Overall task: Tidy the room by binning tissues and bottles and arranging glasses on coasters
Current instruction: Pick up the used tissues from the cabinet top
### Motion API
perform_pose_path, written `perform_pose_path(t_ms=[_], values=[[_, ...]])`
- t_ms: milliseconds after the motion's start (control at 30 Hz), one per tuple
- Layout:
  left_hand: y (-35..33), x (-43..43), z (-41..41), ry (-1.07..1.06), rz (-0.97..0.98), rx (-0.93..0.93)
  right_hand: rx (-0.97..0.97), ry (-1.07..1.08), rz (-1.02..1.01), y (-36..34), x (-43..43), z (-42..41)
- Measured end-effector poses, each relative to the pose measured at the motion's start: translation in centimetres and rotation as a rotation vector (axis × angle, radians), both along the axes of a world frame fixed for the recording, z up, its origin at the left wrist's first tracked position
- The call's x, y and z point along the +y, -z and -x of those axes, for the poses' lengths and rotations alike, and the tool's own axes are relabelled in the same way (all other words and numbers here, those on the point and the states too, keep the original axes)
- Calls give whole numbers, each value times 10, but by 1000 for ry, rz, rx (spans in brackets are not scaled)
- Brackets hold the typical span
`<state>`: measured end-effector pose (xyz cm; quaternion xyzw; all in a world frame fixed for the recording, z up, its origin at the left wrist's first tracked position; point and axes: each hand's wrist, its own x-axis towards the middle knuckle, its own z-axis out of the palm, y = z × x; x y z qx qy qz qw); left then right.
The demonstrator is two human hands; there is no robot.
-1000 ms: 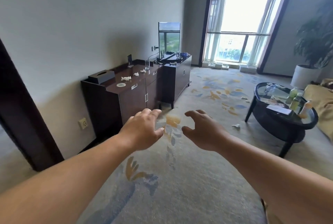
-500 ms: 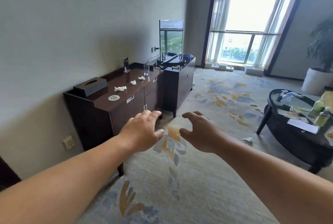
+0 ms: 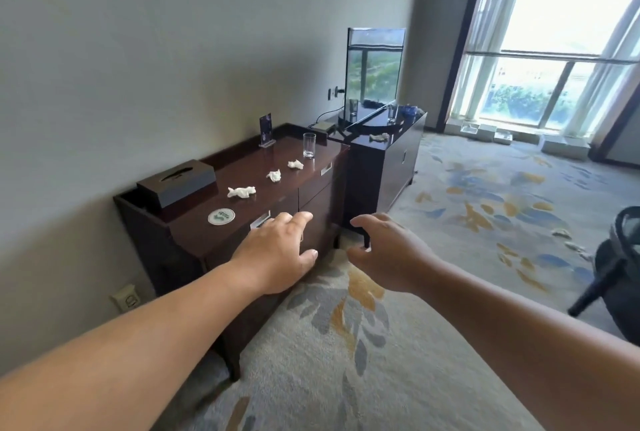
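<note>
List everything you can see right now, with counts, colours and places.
sideboard: one, dark wood, left of centre
TV cabinet: one, dark, just beyond the sideboard
television: one, black, on the TV cabinet
crumpled tissues: three, white, on the sideboard top; a fourth on the TV cabinet
drinking glass: one, clear, upright at the sideboard's far end
coaster: one, white and green, sideboard's near end, bare
tissue box: one, dark, sideboard's near back corner
card stand: one, dark, sideboard's back edge
table: one, dark, right edge, partly cut off
hands: left hand and right hand, both open, holding nothing, in front of the sideboard
</note>
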<state>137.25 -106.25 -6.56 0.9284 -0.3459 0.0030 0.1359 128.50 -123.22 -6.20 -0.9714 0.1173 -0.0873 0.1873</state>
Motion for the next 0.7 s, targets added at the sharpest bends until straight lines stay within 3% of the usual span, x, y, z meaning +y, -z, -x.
perform_pose_path(t_ms=[467,700], values=[[8,-81,-258,28,33,5,-7,77,0,4,-81,-243],[20,-108,-360,-19,19,22,45,17,-7,18,-114,-350]])
